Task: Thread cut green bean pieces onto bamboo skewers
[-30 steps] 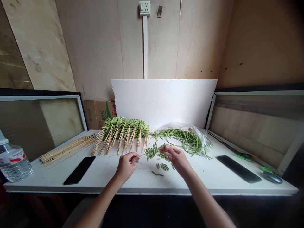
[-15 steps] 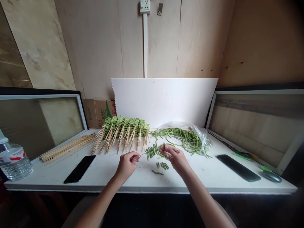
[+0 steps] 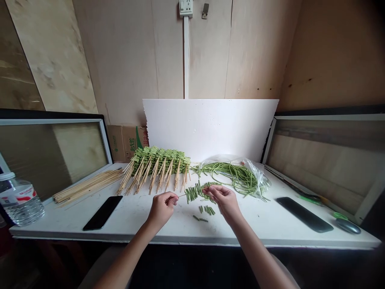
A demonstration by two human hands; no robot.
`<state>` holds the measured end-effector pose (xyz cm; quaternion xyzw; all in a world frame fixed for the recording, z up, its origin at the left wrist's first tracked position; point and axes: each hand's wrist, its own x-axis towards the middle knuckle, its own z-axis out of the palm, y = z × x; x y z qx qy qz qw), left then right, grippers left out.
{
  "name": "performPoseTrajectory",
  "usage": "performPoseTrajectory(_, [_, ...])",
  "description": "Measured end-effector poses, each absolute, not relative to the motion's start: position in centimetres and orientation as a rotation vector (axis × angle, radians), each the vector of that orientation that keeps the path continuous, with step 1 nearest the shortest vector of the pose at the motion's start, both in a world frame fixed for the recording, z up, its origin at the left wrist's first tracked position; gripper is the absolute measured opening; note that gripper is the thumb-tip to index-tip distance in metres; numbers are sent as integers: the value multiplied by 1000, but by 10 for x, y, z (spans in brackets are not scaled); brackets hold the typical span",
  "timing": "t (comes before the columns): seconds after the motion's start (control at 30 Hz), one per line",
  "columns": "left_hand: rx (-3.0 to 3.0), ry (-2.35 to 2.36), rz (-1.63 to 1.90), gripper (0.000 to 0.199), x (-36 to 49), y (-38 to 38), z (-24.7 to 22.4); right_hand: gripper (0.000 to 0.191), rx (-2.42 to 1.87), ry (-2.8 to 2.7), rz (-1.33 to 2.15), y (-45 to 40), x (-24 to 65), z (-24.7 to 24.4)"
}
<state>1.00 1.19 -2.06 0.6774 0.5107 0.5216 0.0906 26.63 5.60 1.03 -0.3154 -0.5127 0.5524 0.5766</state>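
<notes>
My left hand (image 3: 163, 206) is closed in a pinch on the end of a thin bamboo skewer (image 3: 182, 195). Several short cut pieces of long green bean (image 3: 193, 193) are threaded side by side along the skewer. At its other end my right hand (image 3: 224, 200) is closed, with thumb and fingertips pinching a bean piece at the skewer's tip; the fingers partly hide it. Loose cut bean pieces (image 3: 207, 210) lie on the white table below, and more lie partly hidden behind my right hand.
Filled bean skewers (image 3: 159, 158) are stacked at the back left, beside bare bamboo skewers (image 3: 88, 185). Uncut long beans (image 3: 234, 174) spill from a clear bag at the back right. A phone (image 3: 102, 212), a water bottle (image 3: 21, 200), a dark flat object (image 3: 304, 214) and a mouse (image 3: 347, 225) lie around.
The view has shifted slightly, so everything sits a little further right. Both hands keep their hold, and the beans on the skewer look much the same.
</notes>
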Motion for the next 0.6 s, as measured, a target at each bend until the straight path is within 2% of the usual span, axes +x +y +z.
performPoseTrajectory(0.6, [2124,1575,1673,27,11,8,-20,38,-748,-1173,1264,47,255,6])
